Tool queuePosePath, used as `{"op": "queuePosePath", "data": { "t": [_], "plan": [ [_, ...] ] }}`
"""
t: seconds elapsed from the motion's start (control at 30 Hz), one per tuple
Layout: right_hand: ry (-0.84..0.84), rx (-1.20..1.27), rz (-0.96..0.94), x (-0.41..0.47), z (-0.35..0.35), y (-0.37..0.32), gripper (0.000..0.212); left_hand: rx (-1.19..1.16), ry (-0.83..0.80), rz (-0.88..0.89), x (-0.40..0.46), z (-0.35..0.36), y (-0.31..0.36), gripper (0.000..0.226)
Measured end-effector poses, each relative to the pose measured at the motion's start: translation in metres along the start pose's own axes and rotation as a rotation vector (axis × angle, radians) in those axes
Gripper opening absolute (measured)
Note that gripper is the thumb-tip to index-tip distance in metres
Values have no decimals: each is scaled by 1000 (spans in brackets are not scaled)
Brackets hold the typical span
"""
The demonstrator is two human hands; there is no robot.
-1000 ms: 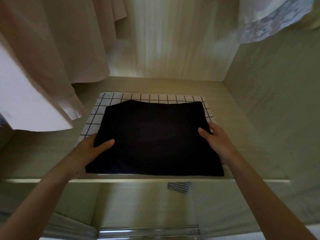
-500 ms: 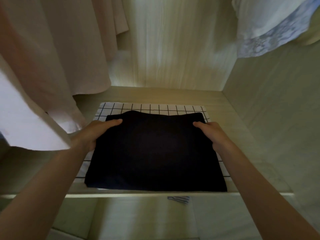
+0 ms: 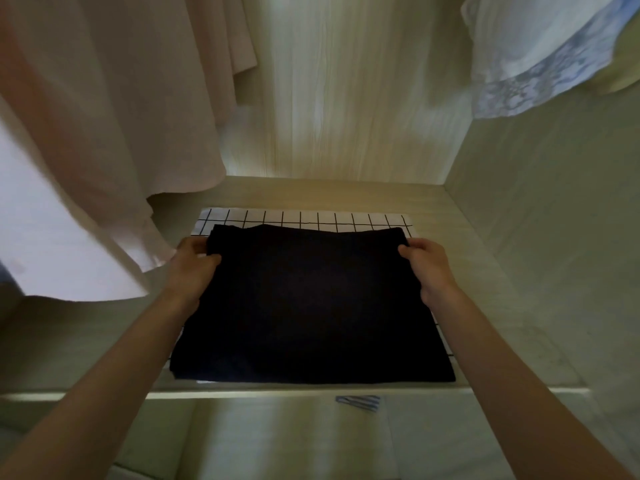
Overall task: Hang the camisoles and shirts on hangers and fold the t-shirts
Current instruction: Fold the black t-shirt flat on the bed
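Your left hand (image 3: 194,263) and right hand (image 3: 424,259) gripping the far corners of a folded black t-shirt (image 3: 308,306), lying on a grid-patterned garment (image 3: 311,218), wardrobe shelf (image 3: 485,271), pale shirts (image 3: 104,133) hanging left.

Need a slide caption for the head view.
Both hands, left and right, grip folded black t-shirt atop white grid-check cloth.

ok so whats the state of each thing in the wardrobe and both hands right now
black t-shirt: folded, flat on the checked one
checked garment: folded, on the shelf, underneath
left hand: gripping the black t-shirt's far left corner
right hand: gripping its far right corner
pink garment: hanging
lace-trimmed garment: hanging
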State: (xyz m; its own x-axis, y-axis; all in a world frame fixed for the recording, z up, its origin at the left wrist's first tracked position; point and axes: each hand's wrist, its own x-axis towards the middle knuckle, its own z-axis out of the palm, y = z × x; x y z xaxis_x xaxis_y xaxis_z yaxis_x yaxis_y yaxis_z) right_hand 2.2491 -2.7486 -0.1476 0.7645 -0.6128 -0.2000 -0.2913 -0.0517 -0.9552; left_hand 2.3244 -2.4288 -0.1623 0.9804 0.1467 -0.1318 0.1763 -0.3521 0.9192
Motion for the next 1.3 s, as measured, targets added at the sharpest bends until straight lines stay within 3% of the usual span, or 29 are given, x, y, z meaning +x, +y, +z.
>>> {"op": "queuePosePath", "data": {
  "t": [0.07,0.13,0.2,0.27,0.37,0.47,0.6,0.73,0.9,1.0,1.1,1.2,1.3],
  "plan": [
    [118,-152,-170,-3,2,-6,36,295,100,187,-16,3,9,47],
    [187,-280,-422,-12,8,-16,42,445,135,543,-38,14,24,46],
    [174,-376,-668,-26,24,-26,39,587,14,834,-51,33,33,46],
    [73,-504,-899,-41,49,-27,40,736,-122,961,-51,57,36,48],
    [-86,-812,-1046,-40,87,-1,41,927,-283,907,-38,85,31,52],
    [-233,-1066,-838,-32,99,21,48,1097,-332,723,-24,96,17,54],
    [-237,-1220,-747,-12,80,23,58,1111,-233,565,-6,74,4,53],
    [-105,-1221,-596,10,42,27,57,1021,-239,354,11,26,-17,55],
    [-18,-1218,-400,7,37,20,59,1214,-152,461,0,19,-4,57],
    [-15,-1230,-493,-16,51,6,57,1143,-118,607,-27,38,16,55],
    [-132,-1164,-613,-55,69,3,54,1080,-209,711,-68,67,27,55],
    [-267,-1178,-672,-87,75,29,54,1077,-322,696,-96,82,9,57],
    [-287,-1183,-629,-89,61,42,54,1092,-254,657,-101,75,-7,62]
  ]
}}
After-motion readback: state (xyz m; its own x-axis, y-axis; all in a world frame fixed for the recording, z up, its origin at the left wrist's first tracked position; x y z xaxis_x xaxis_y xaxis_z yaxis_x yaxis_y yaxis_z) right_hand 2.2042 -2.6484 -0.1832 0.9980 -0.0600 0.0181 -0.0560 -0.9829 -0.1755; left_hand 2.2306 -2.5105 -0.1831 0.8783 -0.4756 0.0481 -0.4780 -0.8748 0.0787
